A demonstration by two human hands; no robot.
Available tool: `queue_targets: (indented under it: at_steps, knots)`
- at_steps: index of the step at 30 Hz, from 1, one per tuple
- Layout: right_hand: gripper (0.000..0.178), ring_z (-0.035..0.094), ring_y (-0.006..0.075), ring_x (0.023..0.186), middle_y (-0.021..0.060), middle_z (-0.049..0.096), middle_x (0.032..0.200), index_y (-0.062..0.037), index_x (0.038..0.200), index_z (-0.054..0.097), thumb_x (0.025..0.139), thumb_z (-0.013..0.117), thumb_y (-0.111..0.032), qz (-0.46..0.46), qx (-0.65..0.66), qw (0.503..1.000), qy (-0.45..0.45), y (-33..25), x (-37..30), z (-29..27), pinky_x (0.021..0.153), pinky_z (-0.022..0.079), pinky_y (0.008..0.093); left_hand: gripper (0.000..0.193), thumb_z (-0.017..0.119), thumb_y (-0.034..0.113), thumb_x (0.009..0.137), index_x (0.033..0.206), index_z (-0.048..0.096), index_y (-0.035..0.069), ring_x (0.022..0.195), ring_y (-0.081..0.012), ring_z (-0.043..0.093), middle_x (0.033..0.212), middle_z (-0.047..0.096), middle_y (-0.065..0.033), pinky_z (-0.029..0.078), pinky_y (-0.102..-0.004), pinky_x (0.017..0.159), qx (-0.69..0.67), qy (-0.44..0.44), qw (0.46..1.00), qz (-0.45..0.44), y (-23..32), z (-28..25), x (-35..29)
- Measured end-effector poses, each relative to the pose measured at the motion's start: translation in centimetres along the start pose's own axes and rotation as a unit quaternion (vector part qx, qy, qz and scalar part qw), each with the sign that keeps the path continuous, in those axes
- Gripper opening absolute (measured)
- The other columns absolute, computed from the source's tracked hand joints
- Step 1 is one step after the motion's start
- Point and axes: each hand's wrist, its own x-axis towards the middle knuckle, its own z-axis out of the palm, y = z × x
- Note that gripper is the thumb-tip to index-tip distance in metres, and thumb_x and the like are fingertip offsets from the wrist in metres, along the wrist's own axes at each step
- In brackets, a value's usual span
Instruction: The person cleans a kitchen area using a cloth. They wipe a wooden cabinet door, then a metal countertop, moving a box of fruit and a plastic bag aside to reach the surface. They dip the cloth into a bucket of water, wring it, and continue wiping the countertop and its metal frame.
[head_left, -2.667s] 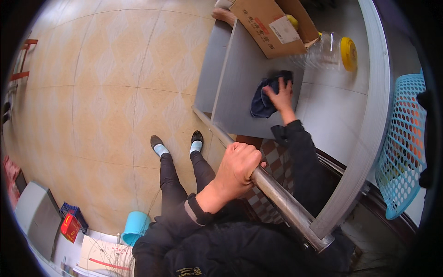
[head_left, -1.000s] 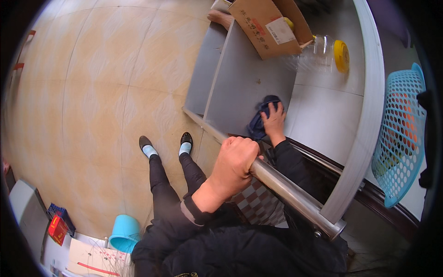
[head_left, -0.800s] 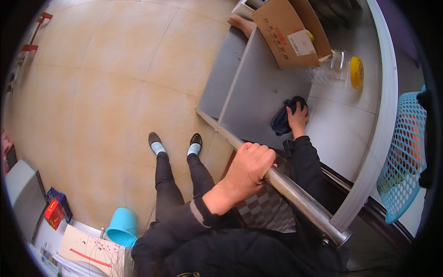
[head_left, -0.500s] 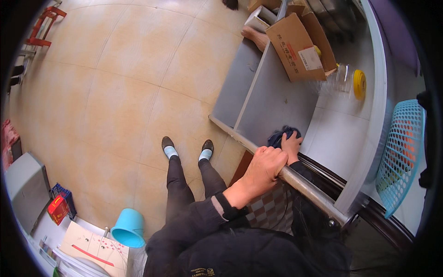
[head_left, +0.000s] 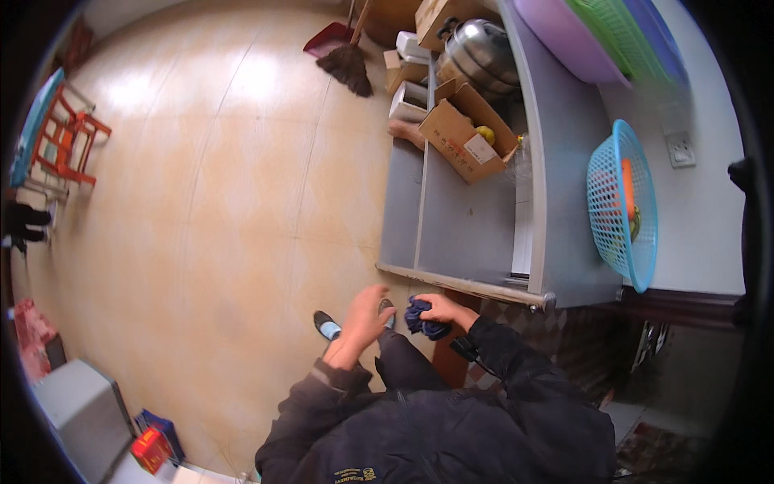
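Note:
My right hand (head_left: 442,309) grips a crumpled dark blue cloth (head_left: 422,319) in front of my body, just short of the metal shelf's front edge. To its left, my left hand (head_left: 364,316) hangs free with fingers loosely stretched and nothing in them, a little blurred. The hands are apart. Beyond them stands the grey metal shelf (head_left: 468,222), its front rail worn and brownish. On the shelf, farther back, sits an open cardboard box (head_left: 459,149) with yellow round fruit (head_left: 485,134) inside.
A blue basket (head_left: 601,202) with orange and green produce stands on the upper level at right. A steel pot (head_left: 484,52) is at the back. A broom (head_left: 347,68) and red dustpan (head_left: 326,39) lie beyond. An orange stool (head_left: 76,145) and grey cabinet (head_left: 76,403) are at left.
My left hand has let go of the front rail and moved left. My right hand has drawn the cloth off the shelf toward my body. The view has shifted.

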Motion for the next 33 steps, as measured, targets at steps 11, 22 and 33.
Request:
queue_targets:
  at_steps: [11,22,33]
  knots:
    - [0.066,0.054,0.0262,0.114,0.0132,0.056,0.123,-0.0041,0.134,0.054,0.071,0.069,-0.019,-0.212,0.143,0.966,-0.036,-19.5,5.4,4.4,0.100,0.041,0.0349,0.032,0.064,0.015,0.092,0.121,0.056,0.003,0.088,-0.0226,0.067,0.102,0.068,-0.0140,0.053,-0.0343,0.077,0.010,-0.017,0.992,-0.126,-5.3,-14.9,0.1]
    - [0.048,0.058,0.0124,0.102,0.0028,0.063,0.107,-0.0091,0.123,0.058,0.077,0.070,-0.013,-0.179,0.562,0.807,0.012,-24.2,10.5,-1.8,0.092,0.046,0.0288,0.036,0.058,0.016,0.097,0.129,0.051,0.000,0.107,-0.0237,0.063,0.117,0.065,-0.0171,0.051,-0.0347,0.089,0.070,-0.130,0.988,-0.054,-4.0,-17.9,13.4]
    - [0.041,0.057,0.0138,0.095,0.0040,0.062,0.104,-0.0007,0.115,0.059,0.079,0.071,-0.015,-0.032,0.550,0.608,0.572,-15.5,8.6,-8.8,0.083,0.047,0.0297,0.031,0.063,0.014,0.093,0.120,0.059,0.001,0.093,-0.0197,0.067,0.104,0.069,-0.0133,0.053,-0.0320,0.080,0.045,-0.289,0.952,-0.094,-1.7,-16.5,25.1]
